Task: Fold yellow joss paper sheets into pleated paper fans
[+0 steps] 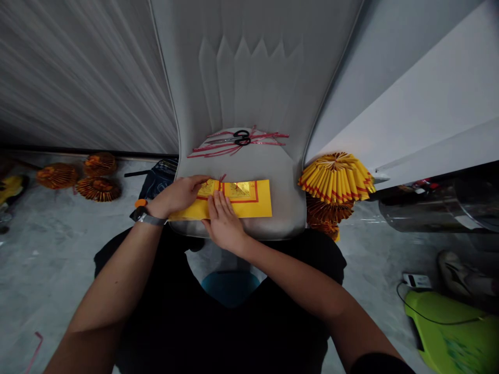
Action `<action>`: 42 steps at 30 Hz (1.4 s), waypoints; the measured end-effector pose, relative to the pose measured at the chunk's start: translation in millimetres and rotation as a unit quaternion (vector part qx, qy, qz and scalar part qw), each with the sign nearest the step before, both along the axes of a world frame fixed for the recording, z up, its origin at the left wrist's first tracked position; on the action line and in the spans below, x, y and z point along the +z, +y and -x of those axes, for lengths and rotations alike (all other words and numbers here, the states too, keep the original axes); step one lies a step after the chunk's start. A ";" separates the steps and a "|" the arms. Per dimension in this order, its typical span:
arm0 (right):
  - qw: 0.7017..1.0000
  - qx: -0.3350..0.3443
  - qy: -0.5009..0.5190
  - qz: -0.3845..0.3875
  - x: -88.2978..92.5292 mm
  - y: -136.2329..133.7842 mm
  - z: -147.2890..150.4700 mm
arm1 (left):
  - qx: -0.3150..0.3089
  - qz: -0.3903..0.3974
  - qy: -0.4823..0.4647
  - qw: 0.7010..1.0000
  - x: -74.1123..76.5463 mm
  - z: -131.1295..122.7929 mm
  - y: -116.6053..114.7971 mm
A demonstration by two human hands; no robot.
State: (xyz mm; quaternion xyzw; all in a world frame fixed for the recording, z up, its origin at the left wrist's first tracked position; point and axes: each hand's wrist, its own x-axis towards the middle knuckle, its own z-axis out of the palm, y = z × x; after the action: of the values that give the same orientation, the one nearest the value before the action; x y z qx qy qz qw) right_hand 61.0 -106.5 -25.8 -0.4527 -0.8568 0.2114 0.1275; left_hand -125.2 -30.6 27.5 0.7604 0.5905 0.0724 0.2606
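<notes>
Fingers (197, 182) of the person's left hand (181, 195) bend over the yellow paper (262, 208) at its 10 o'clock; whether they pinch it cannot be told. The paper lies across the chair seat (288, 208). On its middle, the right hand (226, 224) presses flat, fingers extended and close together, closed around nothing. Just past 12 o'clock, scissors (241, 137) lie on red strips (206, 154); near 3 o'clock sits 1 pleated yellow fan (336, 179).
</notes>
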 end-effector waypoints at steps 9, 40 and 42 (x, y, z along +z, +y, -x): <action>0.996 0.058 -0.059 -0.017 -0.6 5.4 2.4 | -0.120 -0.149 -0.136 0.972 -20.7 -78.8 9.0; 0.996 0.076 0.035 0.011 5.6 51.2 -123.8 | -0.163 -0.130 -0.036 0.977 -30.0 -52.9 -3.8; 0.996 0.091 0.022 0.016 -5.7 50.5 -127.4 | -0.160 -0.127 -0.002 0.979 -32.6 -50.9 -8.0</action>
State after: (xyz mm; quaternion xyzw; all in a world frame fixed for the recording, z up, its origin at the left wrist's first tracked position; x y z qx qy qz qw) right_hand 188.4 -55.9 -31.5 -0.3703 -0.8878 0.2456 0.1196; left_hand -74.3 -38.6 -5.0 0.8718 0.4466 0.1058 0.1712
